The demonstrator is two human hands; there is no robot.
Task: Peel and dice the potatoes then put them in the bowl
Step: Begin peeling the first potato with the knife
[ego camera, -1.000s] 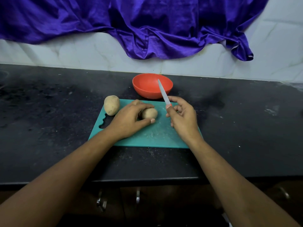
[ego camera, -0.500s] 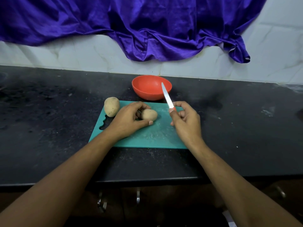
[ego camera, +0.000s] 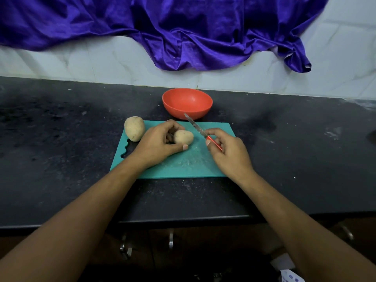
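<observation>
On the teal cutting board (ego camera: 189, 165) lies a small unpeeled potato (ego camera: 183, 137), gripped between the thumb and curled fingers of my left hand (ego camera: 157, 144). My right hand (ego camera: 227, 151) holds a red-handled knife (ego camera: 200, 130), its blade slanting up and to the left, its tip in front of the bowl. A larger unpeeled potato (ego camera: 134, 128) rests at the board's far left corner. An orange bowl (ego camera: 187, 103) with nothing visible inside stands just behind the board.
The black countertop (ego camera: 61, 139) stretches left and right of the board, with its front edge close to me. A white tiled wall (ego camera: 101, 62) with purple cloth (ego camera: 183, 29) draped over it rises behind the bowl. Cabinet handles (ego camera: 171, 241) show below the counter.
The knife blade has tilted down and leftward, closer to the held potato. My right hand shifted slightly nearer the board's centre. My left hand keeps its grip on the small potato.
</observation>
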